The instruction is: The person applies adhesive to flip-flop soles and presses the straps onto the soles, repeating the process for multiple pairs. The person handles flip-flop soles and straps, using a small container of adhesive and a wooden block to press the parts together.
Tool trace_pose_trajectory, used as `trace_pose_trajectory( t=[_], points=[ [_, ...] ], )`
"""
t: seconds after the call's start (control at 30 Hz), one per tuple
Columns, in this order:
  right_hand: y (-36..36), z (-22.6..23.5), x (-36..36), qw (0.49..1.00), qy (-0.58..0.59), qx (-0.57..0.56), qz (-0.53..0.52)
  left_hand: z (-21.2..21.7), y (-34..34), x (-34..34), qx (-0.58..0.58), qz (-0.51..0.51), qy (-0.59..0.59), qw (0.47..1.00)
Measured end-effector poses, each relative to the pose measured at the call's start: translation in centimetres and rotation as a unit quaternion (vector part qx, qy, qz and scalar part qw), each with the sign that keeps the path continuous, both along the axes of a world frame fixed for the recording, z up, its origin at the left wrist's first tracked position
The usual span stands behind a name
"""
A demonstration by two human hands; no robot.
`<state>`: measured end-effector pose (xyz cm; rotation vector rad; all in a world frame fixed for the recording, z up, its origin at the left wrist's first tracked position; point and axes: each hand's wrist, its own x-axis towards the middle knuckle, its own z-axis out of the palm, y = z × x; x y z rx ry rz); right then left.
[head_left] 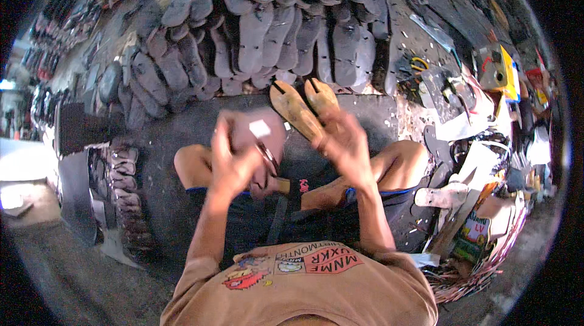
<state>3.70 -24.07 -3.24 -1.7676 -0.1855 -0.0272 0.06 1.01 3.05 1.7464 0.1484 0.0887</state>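
Note:
My left hand (229,165), blurred by motion, grips a mauve-brown sandal (272,134) with a small white patch on its upper face. A darker strap seems to show at the sandal's near end, beside my thumb. To the right, my right hand (350,151) is smeared too, its fingers at the near ends of two yellowish wooden shoe lasts. The left last (296,109) slants toward that hand; the right last (321,95) lies partly behind the fingers. Whether my right hand holds either one is unclear.
Dark soles (252,34) are piled across the far side. Folded pieces (125,174) are stacked at the left. On the right lie yellow-handled scissors (418,63), a yellow box (506,73), a pale sole (442,196) and a bundle of thin strips (471,280). My legs are crossed beneath my hands.

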Motion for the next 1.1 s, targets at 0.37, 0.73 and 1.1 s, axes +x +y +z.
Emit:
trace_pose_trajectory(
  t=[0.37, 0.73, 1.1],
  points=[
    [-3.7, -1.4, -2.9, 0.95, 0.213, 0.201, -0.109, -3.8, 6.5, 5.3, -0.497, 0.165, -0.122, 0.843],
    [1.7, 6.4, -7.9, 0.961, 0.196, 0.182, 0.072, -1.1, 3.3, 3.3, -0.454, 0.087, -0.098, 0.881],
    [6.7, 1.5, -10.3, 0.991, -0.116, 0.059, -0.008, -2.4, 0.7, 3.9, -0.545, 0.014, -0.033, 0.838]
  ],
)
